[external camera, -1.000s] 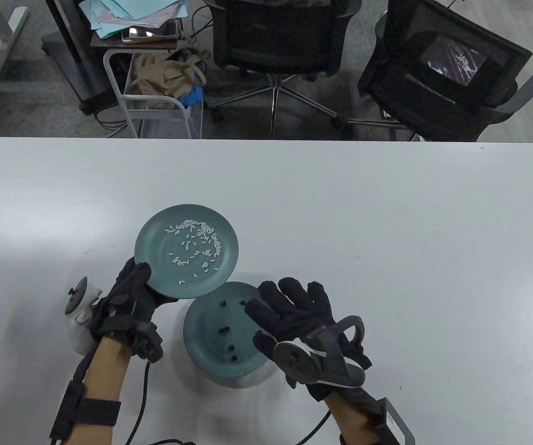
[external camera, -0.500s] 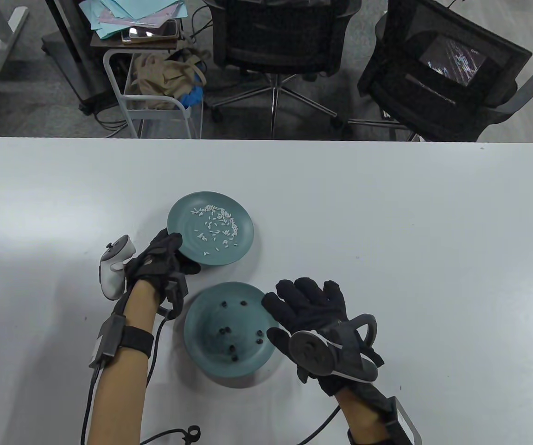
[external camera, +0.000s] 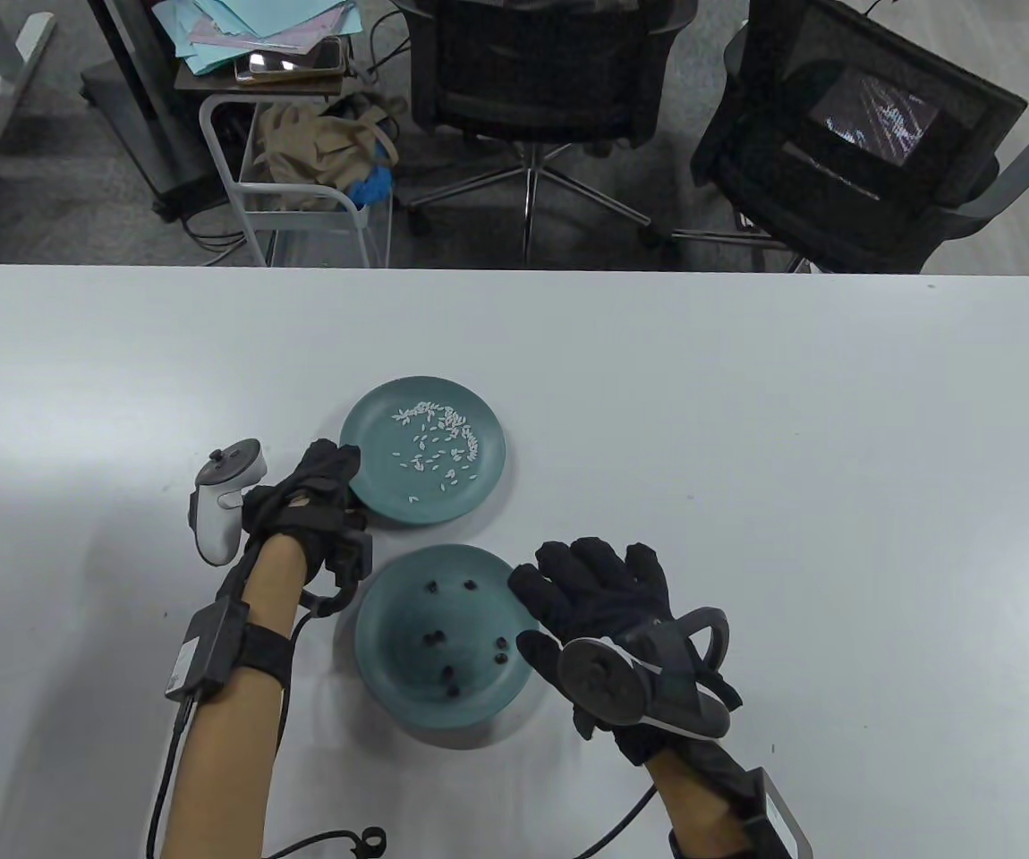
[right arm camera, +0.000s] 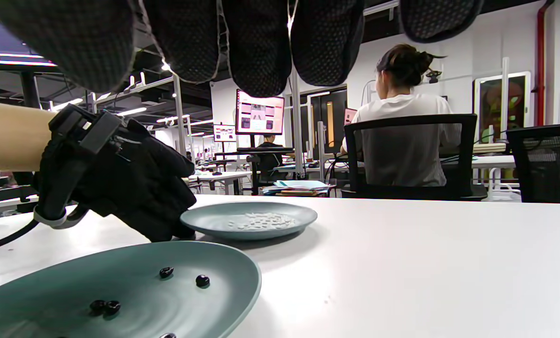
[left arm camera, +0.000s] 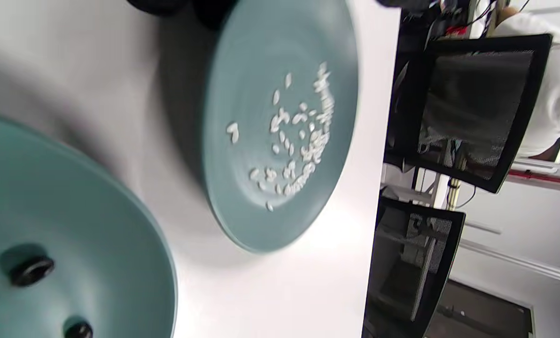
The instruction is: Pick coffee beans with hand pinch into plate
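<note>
A teal plate [external camera: 479, 438] with several white grains [external camera: 438, 434] sits on the white table; it also shows in the left wrist view [left arm camera: 242, 188] and the right wrist view [right arm camera: 284, 225]. My left hand [external camera: 322, 488] holds its near-left rim. A second teal plate [external camera: 394, 644] nearer me holds several dark coffee beans [external camera: 432, 638], also seen in the right wrist view [right arm camera: 202, 280]. My right hand [external camera: 586, 582] hovers at this plate's right rim, fingers spread and empty.
The white table [external camera: 792, 447] stretches far to the right and back. Two black office chairs [external camera: 532, 72] stand beyond the far edge. A cable [external camera: 335, 841] lies near the front edge.
My left hand carried the grain plate from above the bean plate back and right, then set it on the table. My right hand shifted slightly right off the bean plate.
</note>
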Motion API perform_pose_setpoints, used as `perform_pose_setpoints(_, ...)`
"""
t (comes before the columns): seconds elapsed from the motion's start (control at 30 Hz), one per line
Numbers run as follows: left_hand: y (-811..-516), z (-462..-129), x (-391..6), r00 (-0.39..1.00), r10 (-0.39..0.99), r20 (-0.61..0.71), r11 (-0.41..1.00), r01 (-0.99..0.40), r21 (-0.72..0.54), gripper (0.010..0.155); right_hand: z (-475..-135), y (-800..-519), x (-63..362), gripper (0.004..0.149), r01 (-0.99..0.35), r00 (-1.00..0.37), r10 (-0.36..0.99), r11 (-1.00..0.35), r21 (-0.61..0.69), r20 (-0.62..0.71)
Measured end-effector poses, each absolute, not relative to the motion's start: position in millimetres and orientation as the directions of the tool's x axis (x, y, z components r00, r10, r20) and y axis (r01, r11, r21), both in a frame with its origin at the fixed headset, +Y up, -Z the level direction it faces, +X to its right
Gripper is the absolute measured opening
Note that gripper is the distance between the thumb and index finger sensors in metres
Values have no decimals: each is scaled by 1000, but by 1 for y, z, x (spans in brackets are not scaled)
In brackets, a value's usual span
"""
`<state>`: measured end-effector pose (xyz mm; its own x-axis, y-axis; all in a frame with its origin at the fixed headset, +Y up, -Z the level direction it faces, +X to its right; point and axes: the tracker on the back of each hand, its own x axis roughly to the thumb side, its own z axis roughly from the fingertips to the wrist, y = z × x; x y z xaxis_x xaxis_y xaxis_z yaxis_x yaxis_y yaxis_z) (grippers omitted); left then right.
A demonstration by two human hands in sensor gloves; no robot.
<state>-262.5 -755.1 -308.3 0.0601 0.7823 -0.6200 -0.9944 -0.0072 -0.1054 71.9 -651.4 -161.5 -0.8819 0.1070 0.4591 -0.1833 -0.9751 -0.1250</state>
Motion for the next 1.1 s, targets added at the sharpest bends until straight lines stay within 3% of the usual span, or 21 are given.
perform_pose_setpoints(0.2,-730,-283,-274,19,846,-532,-24,-997,-74,72,-160,-648,74,59,-193,-884,107,-970,-146,456)
perform_pose_setpoints(0.33,-700,-250,-281,60,927,-370,27,-995,-93,71,-163,-650,81,59,-222,-893,142,-965,-142,428)
perform_pose_setpoints(0.57,-669,-183,-294,266,961,-78,267,-964,9,71,-173,-659,101,60,-292,-915,235,-946,-138,329)
perform_pose_setpoints(0.7,-667,-160,-297,498,867,6,494,-863,106,70,-177,-667,109,62,-338,-906,288,-933,-122,309)
perform_pose_setpoints(0.77,-675,-156,-298,634,774,-1,625,-762,170,71,-180,-671,112,63,-340,-912,293,-931,-130,286)
perform_pose_setpoints(0.83,-689,-155,-297,718,695,-40,714,-682,155,71,-181,-675,115,64,-323,-924,280,-936,-140,261)
perform_pose_setpoints(0.9,-699,-158,-294,789,609,-83,793,-605,68,72,-182,-678,114,65,-212,-959,173,-963,-164,224)
perform_pose_setpoints(0.97,-705,-160,-294,848,514,-131,857,-512,55,72,-183,-681,113,69,-58,-983,28,-985,-163,180)
perform_pose_setpoints(1.03,-711,-161,-294,890,415,-186,909,-414,48,72,-185,-687,112,73,84,-989,-97,-990,-115,109)
perform_pose_setpoints(1.1,-715,-162,-293,916,334,-223,942,-333,41,73,-187,-692,112,76,138,-986,-142,-989,-59,84)
